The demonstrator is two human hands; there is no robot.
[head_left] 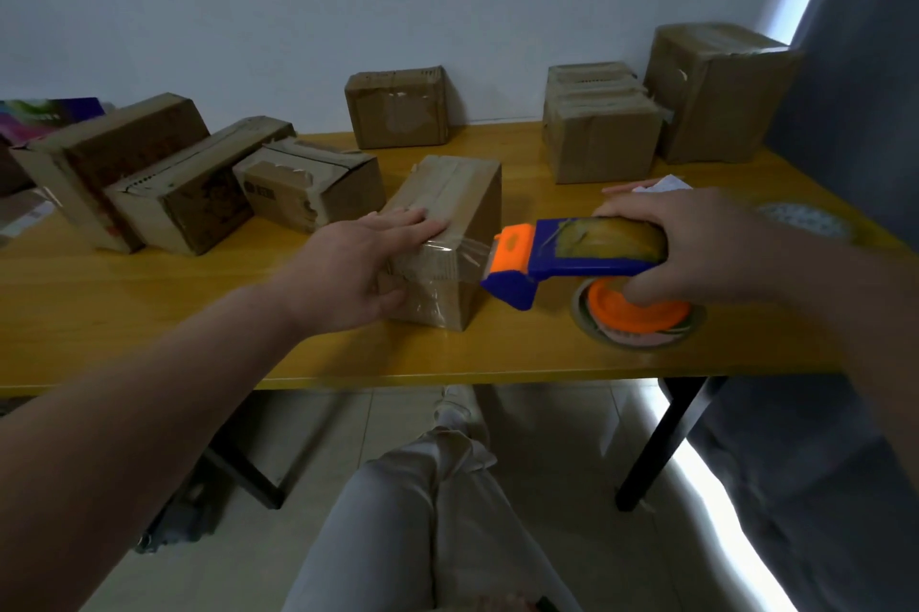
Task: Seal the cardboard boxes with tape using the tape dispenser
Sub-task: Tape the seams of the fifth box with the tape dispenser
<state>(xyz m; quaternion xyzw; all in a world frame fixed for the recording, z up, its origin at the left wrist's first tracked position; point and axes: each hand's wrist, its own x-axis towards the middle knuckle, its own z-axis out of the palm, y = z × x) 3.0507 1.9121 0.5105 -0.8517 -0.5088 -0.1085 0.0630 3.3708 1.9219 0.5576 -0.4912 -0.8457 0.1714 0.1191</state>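
The cardboard box point(462, 194) I am sealing sits near the middle of the bench point(199, 313), one end turned toward me. My left grip point(358, 263) lies flat on its top, fingers straight and thumb down the near face, pressing rather than clasping. A strip of clear tape point(472, 253) runs from the box's near right corner toward 3 o'clock into the orange mouth of the tape dispenser point(572, 258). My right grip point(696, 243) is curled tight round the blue dispenser and its roll, holding it just beside the box and above the bench. Under that grip lies a spare tape roll point(641, 318) with an orange core; I cannot tell whether my fingers touch it.

At 9 to 10 o'clock from the box three worn boxes point(199, 194) lean together. At 12 o'clock a small box point(398, 107) stands against the wall. At 1 to 2 o'clock are a squat box point(597, 134) and a taller box point(716, 89), with a white paper point(656, 186) in front.
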